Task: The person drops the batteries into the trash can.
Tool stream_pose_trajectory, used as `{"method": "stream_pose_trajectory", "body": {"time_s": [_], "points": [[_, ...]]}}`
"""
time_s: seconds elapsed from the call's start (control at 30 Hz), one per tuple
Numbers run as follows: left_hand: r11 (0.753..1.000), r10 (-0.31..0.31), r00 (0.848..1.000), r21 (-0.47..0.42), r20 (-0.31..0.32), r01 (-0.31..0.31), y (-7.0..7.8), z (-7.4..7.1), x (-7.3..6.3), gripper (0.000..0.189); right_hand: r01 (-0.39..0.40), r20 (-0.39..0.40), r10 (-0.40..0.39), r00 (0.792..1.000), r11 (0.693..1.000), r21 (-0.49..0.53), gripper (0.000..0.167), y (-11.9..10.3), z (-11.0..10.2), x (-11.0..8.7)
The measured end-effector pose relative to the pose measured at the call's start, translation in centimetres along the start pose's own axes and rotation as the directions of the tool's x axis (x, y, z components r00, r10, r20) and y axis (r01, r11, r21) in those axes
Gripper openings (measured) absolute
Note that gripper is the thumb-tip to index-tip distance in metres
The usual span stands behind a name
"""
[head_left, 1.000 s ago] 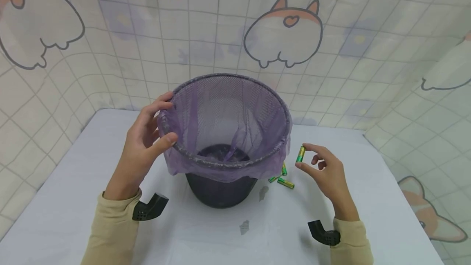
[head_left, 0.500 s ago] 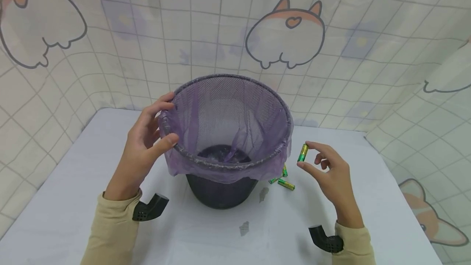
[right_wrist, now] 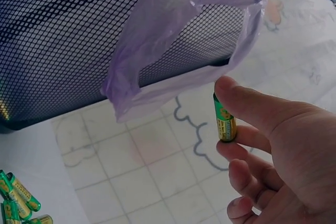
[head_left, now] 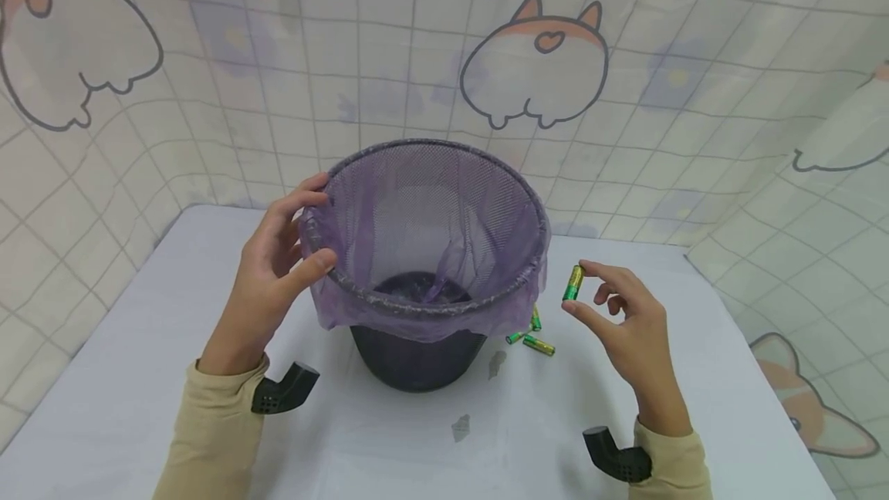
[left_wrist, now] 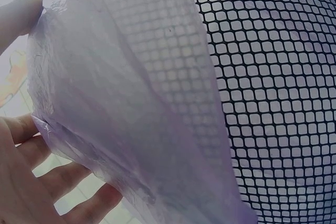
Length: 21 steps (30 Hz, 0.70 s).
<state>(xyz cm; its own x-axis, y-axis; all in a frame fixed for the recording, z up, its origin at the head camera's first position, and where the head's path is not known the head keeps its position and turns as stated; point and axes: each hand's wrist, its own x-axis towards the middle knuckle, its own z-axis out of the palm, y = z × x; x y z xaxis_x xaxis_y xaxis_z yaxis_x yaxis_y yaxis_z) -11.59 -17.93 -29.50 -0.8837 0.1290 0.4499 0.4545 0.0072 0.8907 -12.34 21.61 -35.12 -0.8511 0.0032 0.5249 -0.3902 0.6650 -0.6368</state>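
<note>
While left wrist sees mesh, right, battery

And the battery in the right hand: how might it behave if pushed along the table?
The battery would likely roll if pushed sideways, being a round cylinder. It is probably rigid, as its sides look straight with the right hand pinching its ends. Its shiny surface may be slightly slippery.

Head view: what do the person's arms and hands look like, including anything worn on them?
Both hands, left hand and right hand, are bare, without gloves. The left sleeve and right sleeve are plain tan. At each wrist sits a black, bent, tube-like mount, left mount and right mount, with small holes. No cables show.
</note>
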Motion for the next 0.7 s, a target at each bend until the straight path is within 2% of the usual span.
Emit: {"method": "stream_pose_trajectory", "body": {"time_s": [0.07, 0.3, 0.7], "points": [[1.0, 0.006, 1.0, -0.014, 0.002, -0.006, -0.1, 0.0, 0.0, 0.054, 0.006, -0.004, -0.006, 1.0, 1.0, -0.01, 0.055, -0.2, -0.1, 0.0], [1.0, -0.029, 0.999, -0.013, -0.015, 0.028, 0.5, 0.1, -0.1, 0.056, 0.064, -0.018, -0.065, 0.998, 0.998, -0.023, 0.056, -0.7, -0.2, 0.0], [0.999, -0.007, 1.0, -0.037, -0.002, 0.007, 0.1, 0.1, -0.1, 0.054, 0.11, -0.034, -0.11, 0.993, 0.994, 0.015, 0.058, -1.7, -0.6, -0.1]]}}
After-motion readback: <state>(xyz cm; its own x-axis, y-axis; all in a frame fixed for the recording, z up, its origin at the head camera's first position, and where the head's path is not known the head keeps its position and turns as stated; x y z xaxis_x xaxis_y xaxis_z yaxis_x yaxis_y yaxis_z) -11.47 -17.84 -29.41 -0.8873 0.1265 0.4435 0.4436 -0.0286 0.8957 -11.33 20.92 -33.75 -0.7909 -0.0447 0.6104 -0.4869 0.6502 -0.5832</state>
